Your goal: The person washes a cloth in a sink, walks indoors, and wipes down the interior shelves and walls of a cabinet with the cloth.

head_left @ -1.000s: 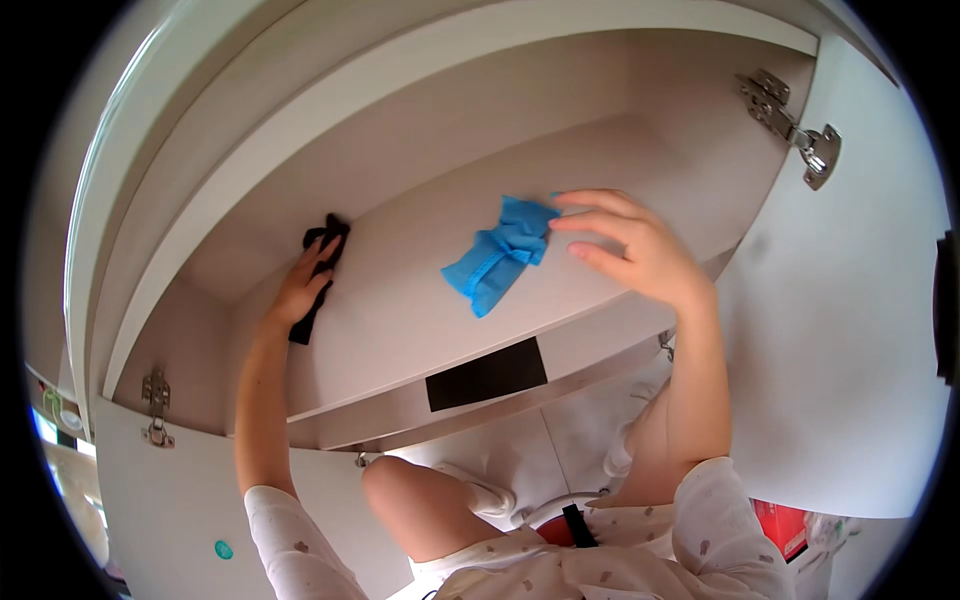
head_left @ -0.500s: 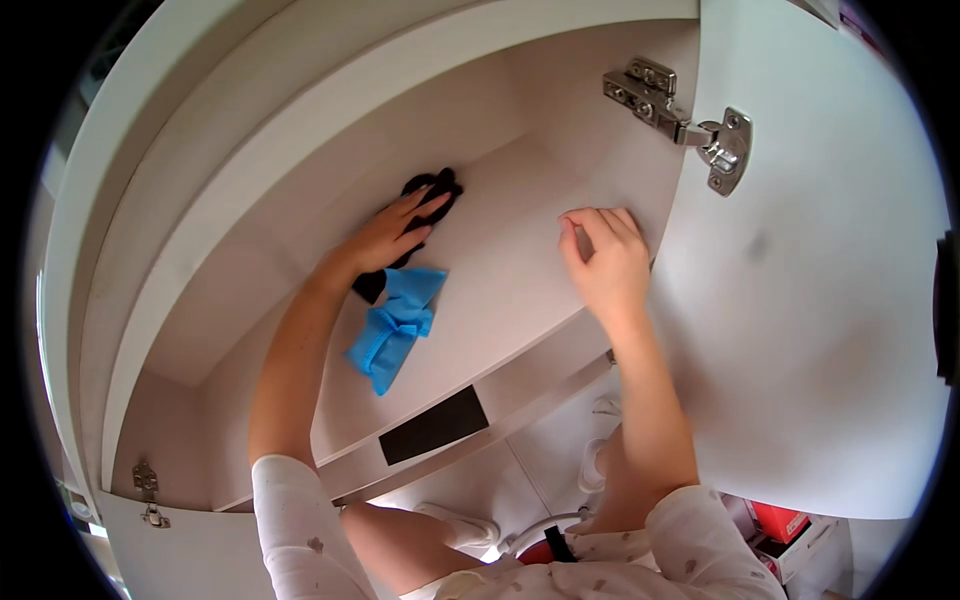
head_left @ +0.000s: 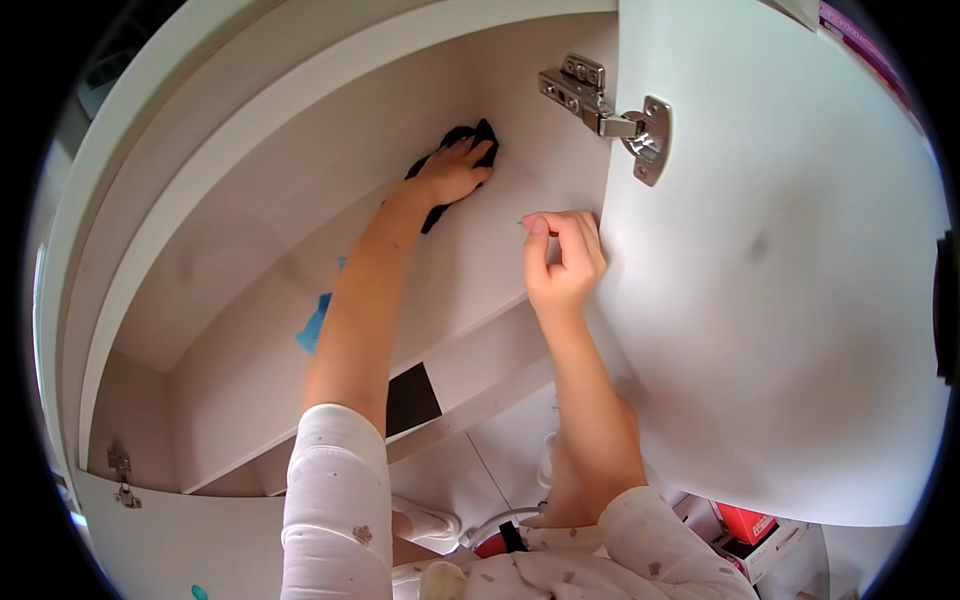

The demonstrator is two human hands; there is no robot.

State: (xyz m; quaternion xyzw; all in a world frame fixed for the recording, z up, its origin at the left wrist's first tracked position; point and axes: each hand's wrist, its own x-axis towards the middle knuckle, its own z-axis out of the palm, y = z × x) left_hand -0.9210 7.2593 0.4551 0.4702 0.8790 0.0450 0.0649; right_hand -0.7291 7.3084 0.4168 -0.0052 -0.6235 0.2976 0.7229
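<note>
My left hand [head_left: 455, 172] presses down on a black cloth [head_left: 432, 218] at the back right of the cabinet shelf [head_left: 460, 275]. Its fingers curl over the bunched fabric. My right hand [head_left: 568, 258] is closed in a pinch above the shelf, close to the right side of the cabinet. A tiny bluish tip shows at its fingertips, too small to name. Behind my left forearm lies a crumpled blue fabric piece [head_left: 313, 325], mostly hidden by the arm.
An open white door [head_left: 770, 300] stands on the right, held by a metal hinge [head_left: 645, 140]. Another hinge [head_left: 122, 475] sits at the lower left. On the shelf's front is a dark panel [head_left: 412, 400]. A red box [head_left: 745, 522] stands low at the right.
My left hand has slid the black cloth deeper toward the back right corner. The left forearm now covers much of the blue fabric. The view has shifted, and my right hand stays pinched.
</note>
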